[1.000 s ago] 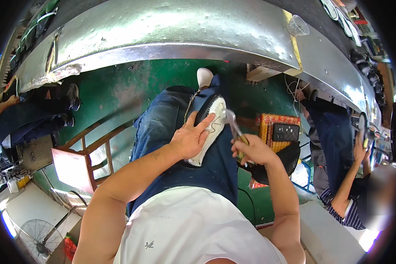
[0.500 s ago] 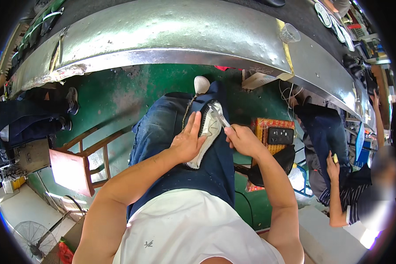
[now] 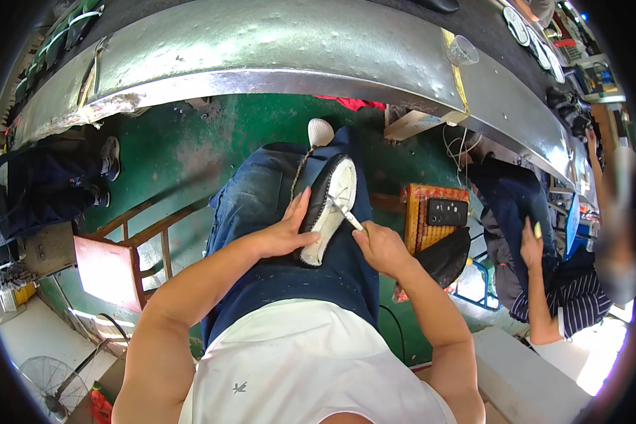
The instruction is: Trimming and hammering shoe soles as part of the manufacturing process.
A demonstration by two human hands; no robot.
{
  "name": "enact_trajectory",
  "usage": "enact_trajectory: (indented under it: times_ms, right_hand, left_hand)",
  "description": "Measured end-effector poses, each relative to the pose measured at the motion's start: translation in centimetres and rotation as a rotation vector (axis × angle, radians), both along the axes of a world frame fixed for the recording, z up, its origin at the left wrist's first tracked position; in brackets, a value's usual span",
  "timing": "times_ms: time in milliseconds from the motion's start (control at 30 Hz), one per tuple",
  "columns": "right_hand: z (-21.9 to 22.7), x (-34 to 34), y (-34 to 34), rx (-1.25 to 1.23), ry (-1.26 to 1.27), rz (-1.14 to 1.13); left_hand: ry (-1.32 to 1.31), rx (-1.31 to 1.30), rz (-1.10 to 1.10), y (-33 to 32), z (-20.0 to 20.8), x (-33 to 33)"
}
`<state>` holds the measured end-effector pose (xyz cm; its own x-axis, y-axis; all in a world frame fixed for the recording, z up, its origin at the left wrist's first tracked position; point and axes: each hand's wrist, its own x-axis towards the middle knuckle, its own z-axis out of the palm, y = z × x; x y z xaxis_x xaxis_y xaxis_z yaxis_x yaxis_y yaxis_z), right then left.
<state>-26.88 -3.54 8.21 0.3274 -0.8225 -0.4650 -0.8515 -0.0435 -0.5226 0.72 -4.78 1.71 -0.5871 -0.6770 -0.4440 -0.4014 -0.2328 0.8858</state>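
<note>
A black shoe (image 3: 318,194) lies bottom up on my lap, its pale underside (image 3: 343,185) facing me and its rounded end pointing away. My left hand (image 3: 287,230) steadies it from the left near the closer end, fingers along the black side and thumb over the pale underside. My right hand (image 3: 380,247) is wrapped round a slim metal hand tool (image 3: 345,214), whose exact kind I cannot make out. The tool's tip meets the left rim of the underside, about midway along.
Beyond my knees runs a metal-edged workbench (image 3: 261,81) with a clear plastic cup (image 3: 462,51). A wooden stool (image 3: 109,272) stands left. To the right, a phone (image 3: 446,212) lies on a beaded seat (image 3: 424,237); another person (image 3: 537,247) sits farther right.
The tool's tip has come from the far end of the underside back toward its middle left rim. My left hand has slid nearer me, and more of the black side shows.
</note>
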Motion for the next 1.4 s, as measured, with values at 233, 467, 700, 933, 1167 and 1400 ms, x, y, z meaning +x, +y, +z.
enact_trajectory:
  times_ms: [233, 467, 700, 933, 1167, 1400]
  right_hand:
    - [1.8, 1.4, 2.3, -0.069, -0.383, -0.069]
    - [-1.1, -0.1, 3.6, 0.206, -0.152, -0.048]
    - [-5.5, -2.4, 7.0, 0.365, -0.688, -0.622]
    - [-5.9, -2.1, 6.9, 0.336, -0.681, -0.522]
    - [-4.2, -1.5, 5.9, 0.312, -0.577, -0.47]
    - [-0.3, -0.9, 3.1, 0.173, -0.26, -0.275]
  left_hand:
    - [0.074, -0.033, 0.158, 2.5, -1.4, -0.5]
    - [0.015, -0.056, 0.161, 0.5, -1.1, -0.8]
    - [0.641, 0.553, 0.38, -2.4, 3.4, 0.9]
    - [1.24, 0.612, 0.546, -4.3, 14.2, 1.1]
    - [1.148, 0.503, 0.541, -10.0, 15.8, 0.4]
    - [1.12, 0.52, 0.688, -12.2, 16.8, -0.7]
